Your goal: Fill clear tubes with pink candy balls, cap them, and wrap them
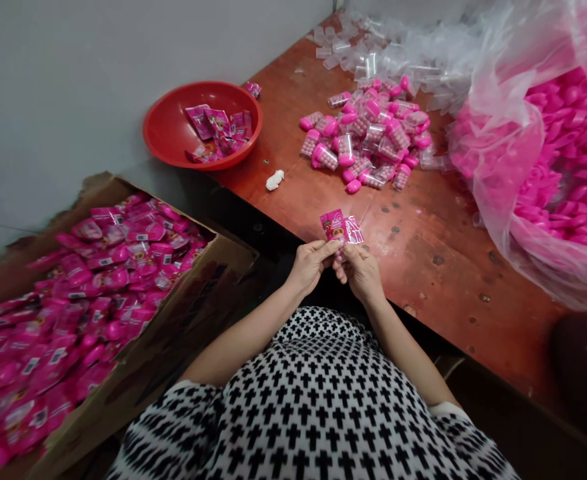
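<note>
A small pink printed packet (pixel 334 225) is pinched between my two hands just over the table's near edge. My left hand (pixel 311 265) grips its lower left part with thumb and fingers. On the other side, my right hand (pixel 363 272) holds the packet's lower right edge, where a shiny pink-and-white striped part shows. The fingers hide the packet's lower end, so I cannot tell whether it is torn. Beyond the hands lies a heap of clear little bottles with pink caps (pixel 368 137), filled with pale pink beads.
A red bowl (pixel 156 137) with pink packets stands at the table's left edge. A cardboard box (pixel 208 267) full of filled pink packs is at lower left. Clear empty containers (pixel 341 48) lie at the back. A plastic bag (pixel 511 140) of pink caps is at right. A white lump (pixel 275 180) lies nearby.
</note>
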`<action>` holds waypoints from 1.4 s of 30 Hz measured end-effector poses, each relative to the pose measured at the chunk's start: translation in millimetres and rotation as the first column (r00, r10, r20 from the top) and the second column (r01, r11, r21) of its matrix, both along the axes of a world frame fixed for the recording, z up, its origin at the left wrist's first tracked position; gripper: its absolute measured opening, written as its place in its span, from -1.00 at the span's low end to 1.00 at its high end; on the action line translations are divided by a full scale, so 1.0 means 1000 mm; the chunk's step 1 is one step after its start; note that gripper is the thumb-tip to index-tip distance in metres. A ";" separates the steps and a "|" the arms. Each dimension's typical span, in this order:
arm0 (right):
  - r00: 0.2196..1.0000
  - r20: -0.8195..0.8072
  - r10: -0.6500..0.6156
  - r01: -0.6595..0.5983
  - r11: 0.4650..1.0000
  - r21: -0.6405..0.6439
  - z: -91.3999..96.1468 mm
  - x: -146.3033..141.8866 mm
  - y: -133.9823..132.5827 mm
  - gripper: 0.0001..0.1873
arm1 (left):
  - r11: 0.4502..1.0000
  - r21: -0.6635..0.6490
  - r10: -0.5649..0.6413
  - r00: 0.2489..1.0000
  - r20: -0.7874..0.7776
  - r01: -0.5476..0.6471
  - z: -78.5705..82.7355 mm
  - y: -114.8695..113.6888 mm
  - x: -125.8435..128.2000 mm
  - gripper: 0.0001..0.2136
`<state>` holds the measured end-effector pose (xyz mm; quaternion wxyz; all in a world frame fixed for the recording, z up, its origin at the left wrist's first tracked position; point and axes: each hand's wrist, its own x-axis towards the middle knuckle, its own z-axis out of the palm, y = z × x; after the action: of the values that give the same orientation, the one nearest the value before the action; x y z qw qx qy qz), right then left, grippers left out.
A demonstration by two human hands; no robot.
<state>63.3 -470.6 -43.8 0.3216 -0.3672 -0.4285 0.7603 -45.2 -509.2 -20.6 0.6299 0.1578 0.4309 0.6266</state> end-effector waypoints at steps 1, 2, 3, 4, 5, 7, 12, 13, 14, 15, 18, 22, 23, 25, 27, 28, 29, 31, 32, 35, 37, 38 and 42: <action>1.000 -0.020 -0.001 0.000 1.000 -0.018 0.000 0.001 0.000 -0.62 | 1.000 -0.001 0.016 1.000 0.008 -0.016 -0.001 0.000 -0.002 -0.67; 0.999 -0.039 0.001 -0.002 1.000 -0.029 0.000 0.003 -0.001 -0.62 | 0.999 -0.007 0.053 0.998 0.015 -0.053 -0.001 0.001 -0.004 -0.70; 0.998 -0.055 0.004 -0.006 0.999 -0.036 0.000 0.005 -0.001 -0.61 | 0.995 -0.016 0.102 0.995 0.021 -0.102 -0.002 0.001 -0.006 -0.72; 0.998 -0.066 0.008 -0.011 0.999 -0.038 0.000 0.007 -0.002 -0.59 | 0.988 -0.026 0.151 0.988 0.025 -0.151 -0.003 0.002 -0.007 -0.74; 0.997 -0.072 0.008 -0.011 0.999 -0.037 0.000 0.009 -0.002 -0.59 | 0.983 -0.034 0.181 0.983 0.025 -0.180 -0.003 0.002 -0.007 -0.75; 0.997 -0.075 -0.005 0.003 1.000 -0.026 0.000 0.010 -0.001 -0.60 | 0.985 -0.046 0.167 0.986 0.015 -0.166 -0.003 0.002 -0.006 -0.75; 0.997 -0.055 -0.061 0.061 0.998 0.007 0.001 -0.002 0.008 -0.60 | 0.988 -0.067 0.134 0.990 -0.049 -0.137 -0.004 -0.005 -0.001 -0.73; 0.997 -0.050 -0.066 0.067 0.998 0.016 0.001 -0.007 0.010 -0.60 | 0.988 -0.063 0.139 0.989 -0.055 -0.143 -0.004 -0.006 -0.002 -0.73; 0.997 -0.045 -0.065 0.067 0.997 0.024 0.002 -0.012 0.010 -0.60 | 0.988 -0.057 0.143 0.988 -0.059 -0.146 -0.005 -0.008 -0.003 -0.73; 0.997 -0.042 -0.057 0.058 0.998 0.031 0.002 -0.017 0.011 -0.61 | 0.987 -0.051 0.148 0.987 -0.064 -0.152 -0.006 -0.009 -0.005 -0.73; 1.000 -0.026 0.012 -0.011 0.999 0.038 0.006 -0.031 0.007 -0.62 | 0.984 -0.047 0.169 0.981 -0.100 -0.175 -0.001 -0.016 -0.017 -0.71; 0.988 -0.036 0.149 -0.147 0.988 0.046 0.013 -0.040 0.004 -0.59 | 0.898 0.022 0.433 0.873 -0.225 -0.440 0.019 -0.038 -0.060 -0.68; 0.986 -0.037 0.160 -0.157 0.986 0.058 0.014 -0.039 0.004 -0.58 | 0.833 0.080 0.548 0.798 -0.252 -0.547 0.023 -0.045 -0.075 -0.65; 0.990 -0.020 0.141 -0.138 0.987 0.085 0.014 -0.036 0.008 -0.60 | 0.668 0.218 0.744 0.625 -0.238 -0.712 0.027 -0.055 -0.104 -0.55; 0.995 0.016 0.095 -0.096 0.990 0.101 0.011 -0.032 0.014 -0.63 | 0.577 0.272 0.816 0.532 -0.224 -0.770 0.021 -0.054 -0.127 -0.54; 0.997 0.033 0.075 -0.078 0.992 0.103 0.009 -0.030 0.016 -0.64 | 0.584 0.271 0.809 0.521 -0.271 -0.765 0.014 -0.048 -0.136 -0.57; 0.997 0.049 0.061 -0.066 0.992 0.105 0.007 -0.029 0.017 -0.65 | 0.624 0.261 0.770 0.522 -0.367 -0.737 0.006 -0.037 -0.142 -0.60; 0.995 0.076 0.057 -0.065 0.992 0.112 0.005 -0.027 0.018 -0.65 | 0.748 0.258 0.601 0.458 -0.655 -0.612 -0.013 -0.007 -0.152 -0.61; 0.994 0.088 0.062 -0.073 0.990 0.119 0.005 -0.025 0.017 -0.66 | 0.815 0.256 0.491 0.384 -0.782 -0.521 -0.022 0.011 -0.155 -0.61; 0.988 0.131 0.081 -0.099 0.986 0.137 0.008 -0.019 0.010 -0.67 | 0.913 0.205 0.271 0.147 -0.951 -0.354 -0.044 0.059 -0.165 -0.63; 0.984 0.157 0.086 -0.108 0.985 0.138 0.010 -0.011 0.007 -0.67 | 0.922 0.185 0.223 0.077 -0.972 -0.341 -0.053 0.080 -0.172 -0.76; 0.982 0.169 0.085 -0.109 0.985 0.136 0.011 -0.006 0.006 -0.67 | 0.920 0.182 0.219 0.069 -0.973 -0.346 -0.056 0.085 -0.175 -0.80; 0.980 0.200 0.020 -0.051 0.987 0.153 0.011 0.020 0.015 -0.71 | 0.895 0.201 0.252 0.079 -0.964 -0.398 -0.059 0.086 -0.181 -0.76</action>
<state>83.3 -455.5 -32.8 0.2917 -0.4069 -0.5233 0.6896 -226.5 -422.9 -79.5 0.0548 0.3860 0.7901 0.4729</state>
